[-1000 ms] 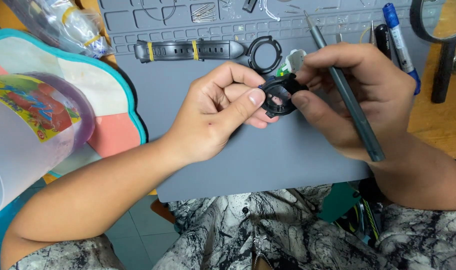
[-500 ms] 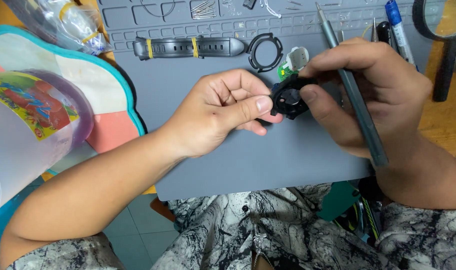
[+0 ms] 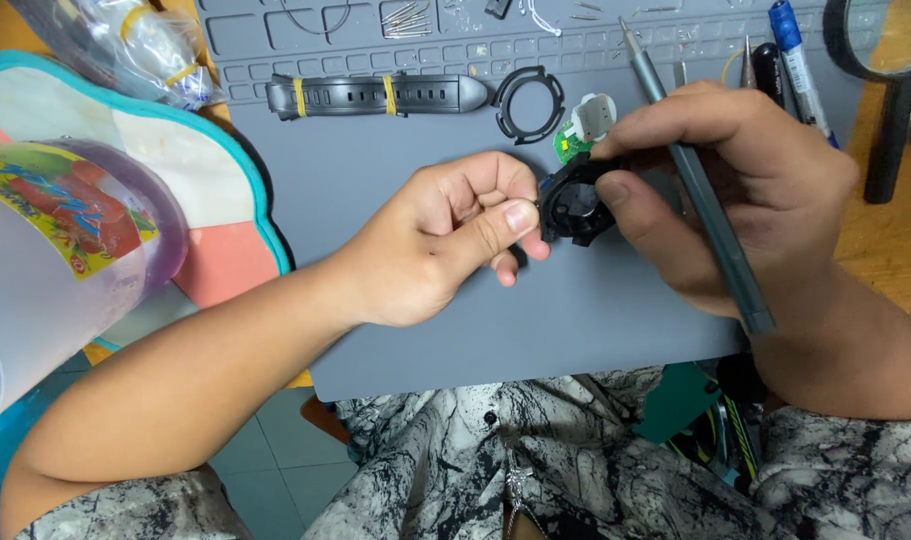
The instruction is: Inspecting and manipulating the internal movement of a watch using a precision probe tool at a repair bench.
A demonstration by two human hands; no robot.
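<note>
Both hands hold a small black watch case (image 3: 574, 203) over a grey work mat (image 3: 396, 330). My left hand (image 3: 446, 235) pinches its left side between thumb and fingers. My right hand (image 3: 721, 190) grips its right side with thumb and forefinger, and a long grey screwdriver (image 3: 701, 185) lies slanted across that hand's fingers. Just behind the case lie a small green circuit part (image 3: 568, 146) and a white round part (image 3: 594, 115).
A black watch strap with yellow bands (image 3: 376, 95) and a black ring bezel (image 3: 528, 103) lie on the mat's far side. Small screws (image 3: 408, 17), pens (image 3: 796, 60), a magnifying glass (image 3: 891, 70), a clear plastic jug (image 3: 46, 250) and a plastic bag (image 3: 116, 45) surround it.
Both hands and the watch case have shifted slightly up and toward the far side of the mat; the grip on the case stays the same.
</note>
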